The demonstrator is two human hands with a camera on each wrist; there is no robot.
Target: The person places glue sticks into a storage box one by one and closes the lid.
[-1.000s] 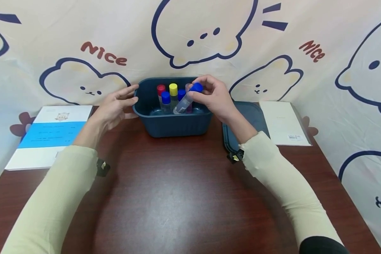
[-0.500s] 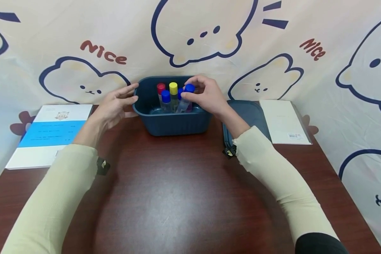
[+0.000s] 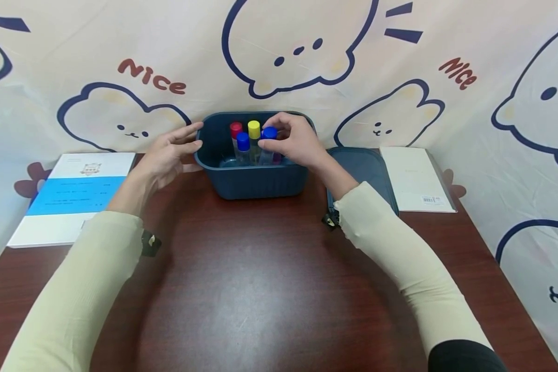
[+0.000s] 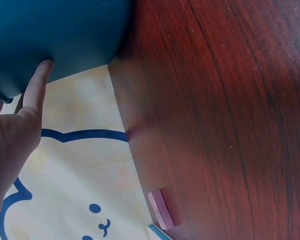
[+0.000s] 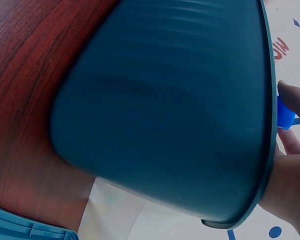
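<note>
A dark blue plastic bin [image 3: 256,181] stands at the back of the brown table. Inside it stand clear tubes with a red cap [image 3: 235,127], a yellow cap [image 3: 253,127] and a blue cap [image 3: 243,139]. My right hand [image 3: 294,139] pinches the blue cap of another tube [image 3: 268,134] and holds it nearly upright inside the bin. In the right wrist view only the bin's outer wall [image 5: 170,110] and the blue cap [image 5: 285,115] by my fingers show. My left hand [image 3: 167,155] is open, its fingertips [image 4: 37,85] touching the bin's left wall [image 4: 55,35].
The bin's dark blue lid [image 3: 365,170] lies flat to the right of the bin. A white booklet [image 3: 416,178] lies beyond it. A blue and white booklet [image 3: 74,196] lies at the left. A cartoon-print cloth [image 3: 307,51] hangs behind the table.
My right hand has moved left and down, bringing the blue-capped tube from a slanted hold above the rim to nearly upright among the other tubes. The left hand has stayed put.
</note>
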